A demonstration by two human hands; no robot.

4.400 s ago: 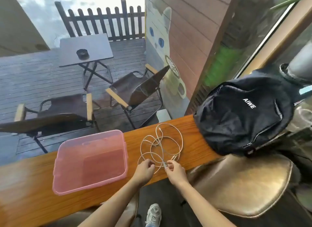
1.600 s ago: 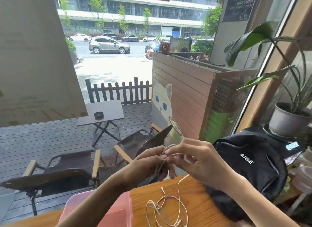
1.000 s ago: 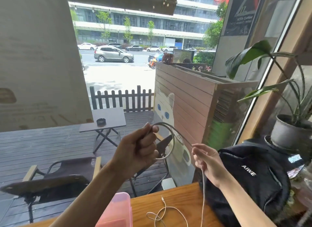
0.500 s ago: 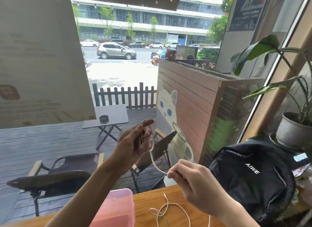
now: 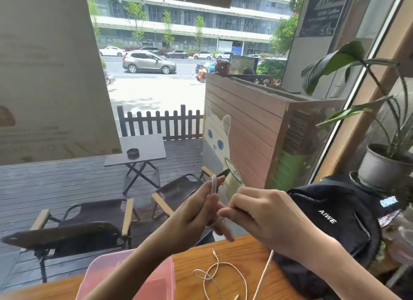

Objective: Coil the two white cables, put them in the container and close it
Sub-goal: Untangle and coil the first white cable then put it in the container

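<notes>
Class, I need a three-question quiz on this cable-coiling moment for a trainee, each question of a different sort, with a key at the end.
1. True or false: the second white cable lies loose on the wooden counter.
2. Which hand holds the coiled loops of the first white cable? A) the left hand B) the right hand C) neither
3. Fill in: the pink container sits to the ___ of the loose cable.

Key
1. True.
2. A: the loops stand up out of the left hand's grip, while the right hand pinches the trailing strand beside it.
3. Left; the black backpack is on the other side.
</notes>
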